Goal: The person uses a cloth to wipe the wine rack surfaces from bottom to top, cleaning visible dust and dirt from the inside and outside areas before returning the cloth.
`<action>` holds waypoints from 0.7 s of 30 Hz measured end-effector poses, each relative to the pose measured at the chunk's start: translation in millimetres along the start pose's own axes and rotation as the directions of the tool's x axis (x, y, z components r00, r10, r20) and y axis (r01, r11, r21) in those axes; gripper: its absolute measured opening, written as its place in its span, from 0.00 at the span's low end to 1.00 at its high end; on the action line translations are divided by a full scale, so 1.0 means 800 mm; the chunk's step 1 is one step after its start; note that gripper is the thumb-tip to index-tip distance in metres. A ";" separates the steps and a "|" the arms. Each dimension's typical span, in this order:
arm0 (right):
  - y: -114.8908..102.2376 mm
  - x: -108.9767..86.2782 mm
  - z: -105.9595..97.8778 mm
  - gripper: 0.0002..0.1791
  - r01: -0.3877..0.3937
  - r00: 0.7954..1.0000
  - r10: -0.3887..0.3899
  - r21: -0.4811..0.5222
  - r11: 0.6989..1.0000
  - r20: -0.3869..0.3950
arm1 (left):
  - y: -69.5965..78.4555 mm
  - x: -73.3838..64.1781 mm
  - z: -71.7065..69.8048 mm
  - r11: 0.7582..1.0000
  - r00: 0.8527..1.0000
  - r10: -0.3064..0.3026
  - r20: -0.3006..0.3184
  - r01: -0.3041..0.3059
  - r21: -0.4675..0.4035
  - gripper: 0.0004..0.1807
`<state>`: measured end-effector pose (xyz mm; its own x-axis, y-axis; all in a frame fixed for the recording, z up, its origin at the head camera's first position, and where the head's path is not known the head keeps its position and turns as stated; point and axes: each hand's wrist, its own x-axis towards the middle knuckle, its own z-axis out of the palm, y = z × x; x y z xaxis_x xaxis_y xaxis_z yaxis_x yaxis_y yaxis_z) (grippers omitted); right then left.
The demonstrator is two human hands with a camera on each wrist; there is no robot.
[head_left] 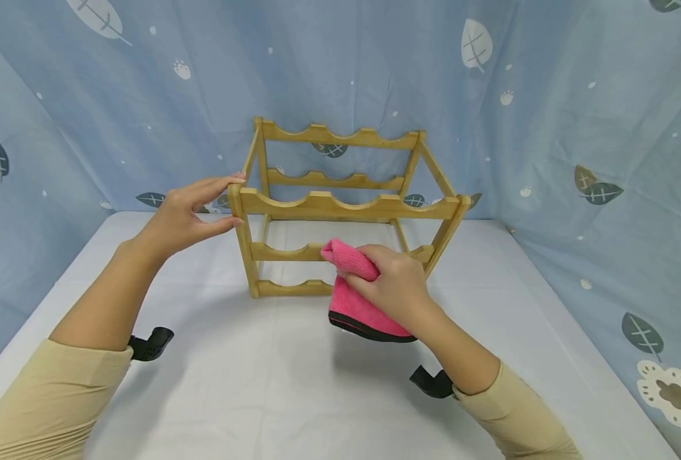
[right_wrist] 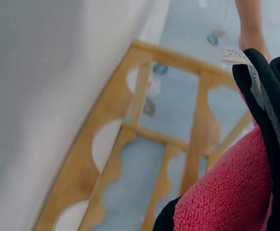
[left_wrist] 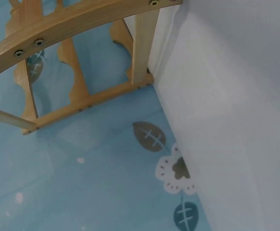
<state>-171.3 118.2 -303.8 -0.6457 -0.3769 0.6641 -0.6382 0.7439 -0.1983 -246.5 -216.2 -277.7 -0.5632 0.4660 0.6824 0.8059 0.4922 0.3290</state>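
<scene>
A light wooden wine rack (head_left: 346,206) with scalloped crossbars stands upright on the white-covered table. My left hand (head_left: 174,217) holds its upper left front corner, fingers over the top and thumb against the post. In my right hand (head_left: 395,281) is a folded pink cloth (head_left: 369,306) with black edging, held in front of the lower crossbars. The right wrist view shows the fleecy cloth (right_wrist: 226,187) close up, with a white label (right_wrist: 243,65) on its dark edge. Screw heads dot the rack's side rail (left_wrist: 82,21) in the left wrist view.
A blue leaf-patterned curtain (head_left: 329,64) hangs behind the rack and at both sides. The white tabletop (head_left: 248,383) spreads in front. Black wrist-camera mounts (head_left: 152,344) jut from both sleeves.
</scene>
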 end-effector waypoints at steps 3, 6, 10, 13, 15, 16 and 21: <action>-0.010 0.004 0.016 0.18 0.059 0.998 -0.059 0.017 0.998 0.002 | -0.002 0.000 0.001 1.000 1.000 0.011 -0.002 -0.011 0.002 0.40; -0.022 0.007 0.034 0.19 0.091 0.996 -0.092 0.032 0.995 0.013 | -0.003 0.000 0.001 1.000 1.000 0.019 0.001 -0.019 0.004 0.41; -0.037 0.011 0.060 0.18 0.092 0.992 -0.094 0.020 0.996 0.080 | -0.001 0.000 0.001 1.000 1.000 0.011 0.001 -0.011 0.008 0.41; -0.046 0.016 0.076 0.18 0.084 0.985 -0.081 -0.015 0.996 0.153 | 0.001 0.000 0.003 1.000 1.000 0.004 0.000 -0.004 0.002 0.40; -0.052 0.021 0.084 0.18 0.081 0.979 -0.071 -0.044 0.996 0.190 | 0.002 0.001 0.003 1.000 1.000 0.008 0.000 -0.008 -0.001 0.40; -0.056 0.024 0.087 0.18 0.075 0.976 -0.062 -0.056 0.996 0.207 | 0.002 0.001 0.003 1.000 1.000 0.010 -0.001 -0.010 0.001 0.40; -0.073 0.040 0.106 0.17 0.043 0.959 -0.003 -0.135 0.990 0.282 | 0.004 0.000 0.000 1.000 1.000 0.015 -0.004 -0.015 0.003 0.41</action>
<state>-190.1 16.5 -332.2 -0.7357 -0.5197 0.4344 -0.6030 0.7946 -0.0706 -243.8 -214.9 -276.9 -0.5504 0.4705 0.6897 0.8136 0.4874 0.3169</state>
